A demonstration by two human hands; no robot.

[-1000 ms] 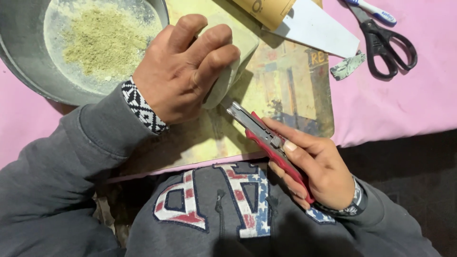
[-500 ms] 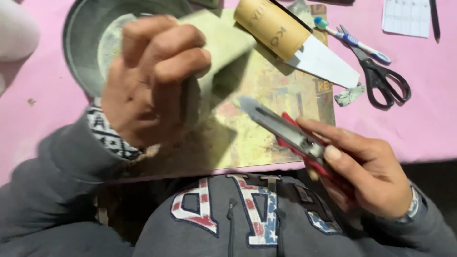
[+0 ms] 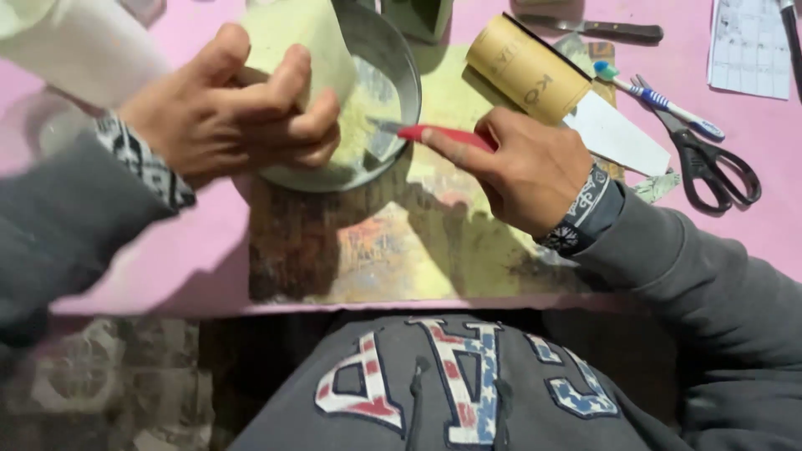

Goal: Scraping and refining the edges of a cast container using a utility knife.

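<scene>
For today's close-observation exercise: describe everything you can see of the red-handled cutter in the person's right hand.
The red-handled cutter is a slim utility knife with a red body and a short grey blade showing at its tip. It lies nearly level, pointing left. The right hand grips its rear, forefinger stretched along the top. The blade tip reaches over the rim of the metal bowl, above the pale powder, near the pale block held by the left hand.

Two hands, left (image 3: 225,113) and right (image 3: 526,167); one red knife (image 3: 434,135); one pale block (image 3: 305,46); one bowl (image 3: 393,75); one board (image 3: 401,242); one tube (image 3: 526,71); one scissors (image 3: 710,163); one toothbrush (image 3: 660,100); one dark knife (image 3: 610,29); one sheet (image 3: 748,46).
</scene>
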